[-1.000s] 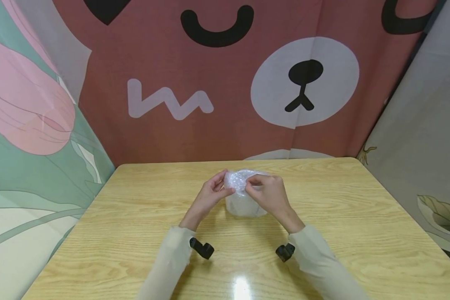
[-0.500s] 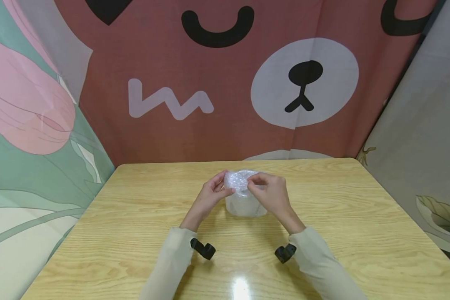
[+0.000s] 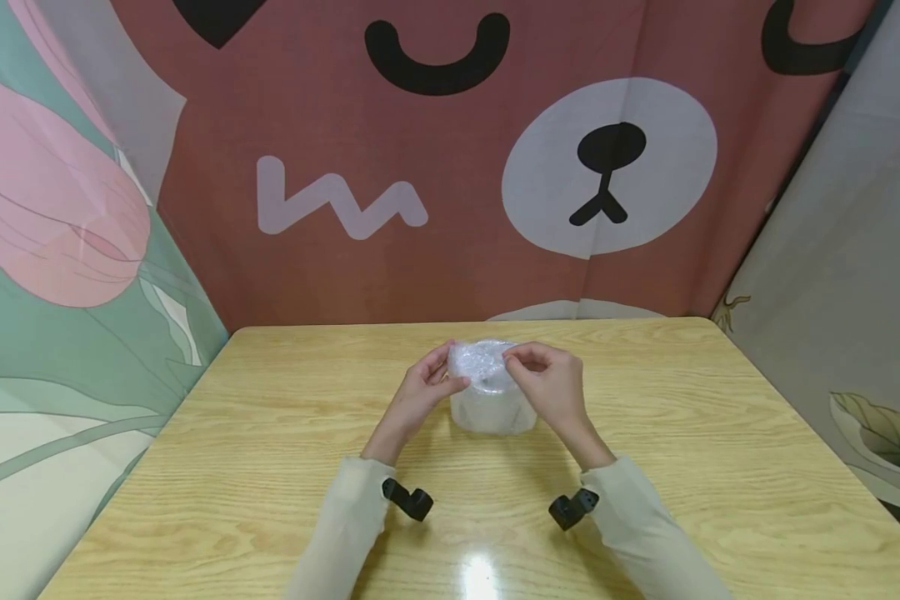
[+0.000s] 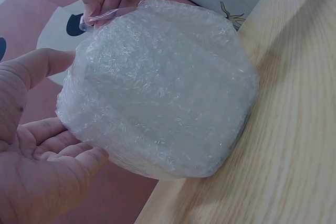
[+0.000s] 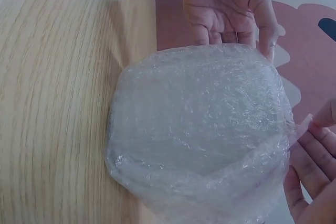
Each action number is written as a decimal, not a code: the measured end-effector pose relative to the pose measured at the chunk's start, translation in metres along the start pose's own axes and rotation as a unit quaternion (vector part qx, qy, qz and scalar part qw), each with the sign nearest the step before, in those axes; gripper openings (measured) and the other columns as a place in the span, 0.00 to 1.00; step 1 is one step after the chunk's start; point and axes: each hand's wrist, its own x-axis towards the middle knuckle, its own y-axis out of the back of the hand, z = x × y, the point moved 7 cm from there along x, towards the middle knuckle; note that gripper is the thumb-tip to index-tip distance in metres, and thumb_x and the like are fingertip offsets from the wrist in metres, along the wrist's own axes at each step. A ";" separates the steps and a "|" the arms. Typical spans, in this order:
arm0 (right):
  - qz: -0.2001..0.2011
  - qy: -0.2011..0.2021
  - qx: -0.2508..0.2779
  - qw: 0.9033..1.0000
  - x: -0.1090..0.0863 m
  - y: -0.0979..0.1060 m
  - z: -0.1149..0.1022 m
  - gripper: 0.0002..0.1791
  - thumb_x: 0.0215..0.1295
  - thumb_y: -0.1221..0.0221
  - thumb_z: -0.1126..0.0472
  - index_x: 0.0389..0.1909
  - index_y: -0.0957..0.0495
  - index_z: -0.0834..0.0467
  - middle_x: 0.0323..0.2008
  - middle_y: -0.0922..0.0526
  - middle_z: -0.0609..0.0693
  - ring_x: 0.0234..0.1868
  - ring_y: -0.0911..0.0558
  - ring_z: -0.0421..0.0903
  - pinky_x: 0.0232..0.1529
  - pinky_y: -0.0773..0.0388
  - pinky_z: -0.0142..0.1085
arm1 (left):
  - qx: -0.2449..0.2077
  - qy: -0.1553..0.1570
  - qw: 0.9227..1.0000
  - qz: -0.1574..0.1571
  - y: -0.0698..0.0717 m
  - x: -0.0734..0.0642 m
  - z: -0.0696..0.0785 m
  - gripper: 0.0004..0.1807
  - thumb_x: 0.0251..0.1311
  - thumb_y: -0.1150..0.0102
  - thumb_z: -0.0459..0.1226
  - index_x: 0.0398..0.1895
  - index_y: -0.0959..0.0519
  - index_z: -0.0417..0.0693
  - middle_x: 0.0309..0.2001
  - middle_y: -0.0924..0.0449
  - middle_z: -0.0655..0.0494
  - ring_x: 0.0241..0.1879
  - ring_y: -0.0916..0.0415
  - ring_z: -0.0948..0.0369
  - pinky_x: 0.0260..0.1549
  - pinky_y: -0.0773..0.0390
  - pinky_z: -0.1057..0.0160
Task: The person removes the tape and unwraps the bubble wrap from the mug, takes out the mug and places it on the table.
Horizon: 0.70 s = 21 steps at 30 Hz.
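Observation:
A rounded bundle in clear bubble wrap [image 3: 491, 410] stands on the table between both hands; the wrap hides what is inside. My left hand [image 3: 420, 383] holds its left side, thumb at the near edge and fingers bent along the far side. In the left wrist view the thumb [image 4: 50, 64] touches the crinkled plastic. My right hand [image 3: 555, 383] pinches a loose edge of the wrap at the bundle's upper right. In the right wrist view this loose edge [image 5: 300, 128] shows as a thin translucent strip between thumb and fingers, pulled away from the bundle.
The wooden table [image 3: 270, 467] reaches back to a brown bear-print curtain [image 3: 450, 275]. Printed cloth [image 3: 60, 358] hangs on the left, and a grey curtain [image 3: 840, 250] on the right. Each sleeved wrist wears a small black camera [image 3: 408, 500].
My right hand has moved a little to the right and slightly up, drawing the loose edge across the bundle's top. The left hand has stayed at the bundle's left side.

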 end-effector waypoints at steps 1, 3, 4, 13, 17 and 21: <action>0.002 -0.003 0.001 1.000 0.000 0.000 0.000 0.03 0.59 0.34 0.65 0.29 0.14 0.62 0.28 0.14 0.50 0.30 0.15 0.44 0.34 0.18 0.33 | 0.001 0.000 1.000 0.000 0.000 0.000 0.000 0.36 0.61 0.41 0.26 0.72 0.42 0.35 0.73 0.46 0.45 0.70 0.45 0.52 0.62 0.36 0.61; 0.005 -0.010 0.005 1.000 -0.001 0.001 0.002 0.04 0.59 0.33 0.65 0.29 0.14 0.62 0.28 0.14 0.50 0.31 0.15 0.44 0.34 0.19 0.31 | 0.000 0.000 1.000 0.000 0.000 0.000 0.001 0.36 0.61 0.41 0.26 0.72 0.42 0.35 0.73 0.46 0.46 0.70 0.45 0.53 0.62 0.36 0.61; 0.007 -0.013 0.009 1.000 -0.001 0.002 0.002 0.04 0.59 0.33 0.64 0.29 0.14 0.62 0.28 0.14 0.50 0.31 0.15 0.44 0.34 0.19 0.30 | 0.001 0.001 1.000 0.001 -0.001 -0.001 0.001 0.36 0.61 0.41 0.25 0.72 0.42 0.35 0.73 0.46 0.46 0.70 0.45 0.53 0.62 0.36 0.61; 0.027 -0.057 0.062 0.996 -0.004 0.004 0.011 0.05 0.61 0.34 0.65 0.30 0.14 0.64 0.29 0.14 0.53 0.29 0.18 0.39 0.29 0.23 0.24 | 0.000 0.006 1.000 0.004 0.000 -0.003 0.001 0.36 0.61 0.41 0.25 0.72 0.42 0.35 0.73 0.46 0.46 0.70 0.45 0.53 0.62 0.36 0.60; 0.032 -0.095 0.092 0.991 -0.005 0.006 0.016 0.06 0.62 0.36 0.67 0.32 0.15 0.67 0.33 0.14 0.58 0.31 0.16 0.42 0.31 0.22 0.25 | 0.001 0.006 1.000 0.005 0.000 -0.003 0.001 0.36 0.61 0.41 0.25 0.72 0.42 0.36 0.73 0.46 0.45 0.70 0.46 0.53 0.63 0.37 0.60; 0.044 -0.127 0.133 0.982 -0.008 0.010 0.019 0.06 0.63 0.37 0.68 0.33 0.16 0.69 0.36 0.14 0.60 0.34 0.14 0.44 0.36 0.19 0.28 | 0.002 0.004 1.000 0.004 -0.001 -0.004 0.002 0.36 0.61 0.41 0.26 0.72 0.43 0.35 0.73 0.47 0.45 0.71 0.46 0.52 0.63 0.37 0.60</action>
